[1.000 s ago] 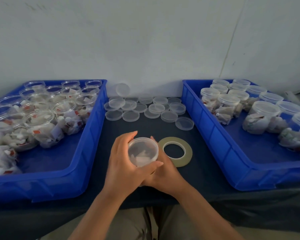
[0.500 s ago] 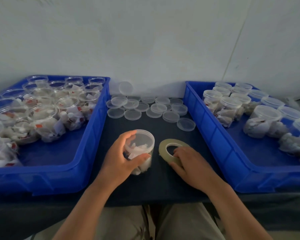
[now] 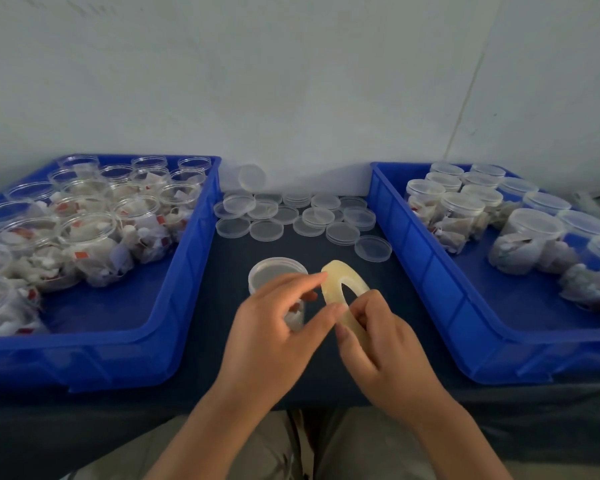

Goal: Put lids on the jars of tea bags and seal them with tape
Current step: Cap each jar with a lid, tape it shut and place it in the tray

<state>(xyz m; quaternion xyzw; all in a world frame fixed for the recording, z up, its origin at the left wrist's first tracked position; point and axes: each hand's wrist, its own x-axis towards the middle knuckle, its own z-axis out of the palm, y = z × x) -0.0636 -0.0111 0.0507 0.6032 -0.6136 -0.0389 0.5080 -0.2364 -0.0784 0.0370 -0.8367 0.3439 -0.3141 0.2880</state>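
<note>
While two hands (image 3: 274, 327) (image 3: 385, 344) grip one tape roll (image 3: 330, 287), one lidded jar (image 3: 278, 274) stands.

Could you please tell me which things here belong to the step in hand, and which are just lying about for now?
In use:
- tape roll, held by the right hand, with the left hand fingers on it
- lidded jar just behind the hands

Lying about:
- loose lids
- open jars in the left bin
- capped jars in the right bin
</note>
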